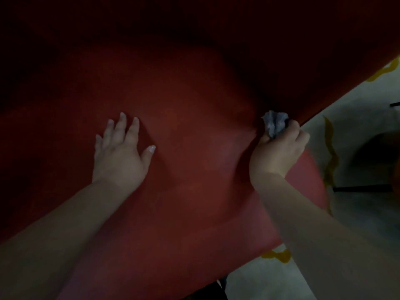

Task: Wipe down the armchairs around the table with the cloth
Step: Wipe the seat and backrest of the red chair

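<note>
While left hand (121, 156) presses spread on red armchair (194, 148), right hand (279, 148) grips crumpled cloth (274, 123)

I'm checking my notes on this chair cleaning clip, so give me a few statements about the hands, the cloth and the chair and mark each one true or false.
1. The right hand grips a crumpled grey cloth. True.
2. The left hand holds a spray bottle. False: it lies flat with spread fingers on the red armchair and holds nothing.
3. The cloth is near the chair's right edge. True.
4. The armchair is blue. False: it is red.
5. The floor beside the chair is pale with yellow markings. True.
</note>
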